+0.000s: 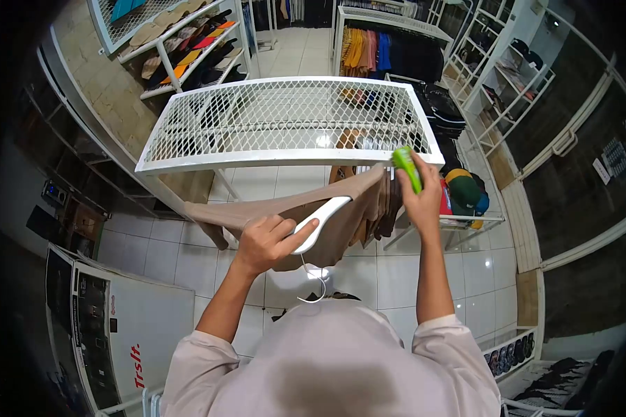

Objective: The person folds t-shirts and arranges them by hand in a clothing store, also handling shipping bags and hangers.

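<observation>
My left hand (261, 243) is closed around a white hanger (320, 222), its thumb lying along the arm and its metal hook (316, 288) pointing down toward me. From the hanger spreads a brown garment (341, 222), one side stretched out to the left and the other raised toward my right hand. My right hand (421, 194) grips a small lime-green brush-like tool (405, 167). The tool's head is right at the garment's upper right end, near the front edge of a white mesh-topped rack (285, 158).
More brown clothes (379, 215) hang under the rack on the right. Caps (466, 187) sit on a low white stand beside it. A white cabinet (153, 306) stands at my lower left. Shelves of caps (195, 52) and a rail of clothes (375, 48) are farther back.
</observation>
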Demonstrator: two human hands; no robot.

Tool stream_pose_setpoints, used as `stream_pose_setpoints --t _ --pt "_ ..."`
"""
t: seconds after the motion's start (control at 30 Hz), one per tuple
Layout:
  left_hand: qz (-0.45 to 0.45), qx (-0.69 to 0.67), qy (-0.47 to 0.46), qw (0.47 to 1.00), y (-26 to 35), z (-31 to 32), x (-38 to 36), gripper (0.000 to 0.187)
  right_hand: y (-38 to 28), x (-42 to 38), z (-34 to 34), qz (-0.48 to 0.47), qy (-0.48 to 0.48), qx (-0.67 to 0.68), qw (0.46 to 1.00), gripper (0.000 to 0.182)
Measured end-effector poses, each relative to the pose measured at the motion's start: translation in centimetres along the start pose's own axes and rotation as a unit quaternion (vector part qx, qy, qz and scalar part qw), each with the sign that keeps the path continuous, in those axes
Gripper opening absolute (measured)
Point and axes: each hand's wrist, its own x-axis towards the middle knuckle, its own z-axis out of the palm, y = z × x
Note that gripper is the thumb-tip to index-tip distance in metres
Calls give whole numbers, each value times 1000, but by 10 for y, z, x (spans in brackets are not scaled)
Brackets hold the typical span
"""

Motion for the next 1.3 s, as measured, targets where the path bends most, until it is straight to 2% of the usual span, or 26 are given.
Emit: stream_pose_setpoints --t 0.07,0.13,0.17,0.2,0.27,0.33,0.4,0.43,0.47,0.53,0.57,0.6,0.63,0.67,0.73,0.8,0.83,0.87,0.93,1.0,1.07,1.13,1.17,1.2,1.27,1.3 --pt "9 -10 -2 1000 2 1 -1 54 -42 -17 -5 -132 -67 102 984 47" --pt "11 -15 -6 1000 3 0 0 53 -50 -22 -2 -173 -163 147 960 49" --pt "-2 -18 -10 1000 3 -1 1 54 -38 -17 2 -139 -198 112 964 51" --pt "-15 -23 -14 1000 2 -3 1 54 -17 -6 11 -104 -177 90 975 51" --pt "-49 -60 -11 997 1 -1 -5 56 38 17 30 -44 -102 -55 992 49" --pt "-82 -90 -2 993 -7 -2 -4 57 63 39 41 -7 -36 -44 998 47" --pt "-162 -150 -40 975 -9 -7 -3 59 73 59 49 -25 -27 -52 998 49" --pt "-209 -192 -51 957 -9 -14 2 53 75 64 53 -36 -18 -61 997 51" --pt "-212 -189 -51 957 -10 -12 2 53 77 68 59 -38 -20 -58 997 51" --pt "-279 -233 -2 931 -10 -9 5 41 70 73 64 -52 -23 -55 997 55" --pt "-316 -238 -29 918 -10 -12 5 28 66 72 67 -50 -41 -1 998 56" --pt "-321 -234 -27 917 -11 -12 6 28 60 67 70 -54 -45 2 997 56" --pt "-336 -263 -7 904 -14 -11 7 25 52 59 73 -69 -94 82 990 57" --pt "-352 -293 12 889 -16 -10 7 22 45 48 75 -80 -145 160 973 58" --pt "-381 -323 -18 866 -26 -18 12 22 0 23 64 -85 -253 199 943 55" --pt "-362 -342 -34 866 -36 -21 15 23 -18 8 63 -115 -320 224 913 50" --pt "-369 -338 -32 865 -41 -21 14 23 -38 7 49 1 -436 247 865 50" --pt "-366 -368 -35 854 -46 -19 13 28 -34 6 55 -47 -488 290 822 63" --pt "-366 -394 -36 842 -57 -18 10 34 -42 1 50 -69 -558 277 779 76" --pt "-340 -347 -38 873 -68 -21 5 45 -51 -16 51 -36 -573 264 775 83" --pt "-359 -347 -55 865 -66 -31 3 50 -55 -38 62 53 -547 391 738 82" --pt "-289 -64 107 949 -54 -44 12 50 -64 -60 77 58 -534 412 736 82" --pt "-357 -49 130 924 -49 -44 1 53 -78 -69 79 56 -496 449 741 79" --pt "-363 -39 131 922 -44 -34 -17 53 -92 -79 83 54 -457 487 742 75" --pt "-578 -205 237 754 -37 -14 -55 58 -112 -101 99 32 -445 448 775 75" --pt "-595 -336 261 682 -27 -22 -50 59 -123 -112 109 24 -441 437 784 76"
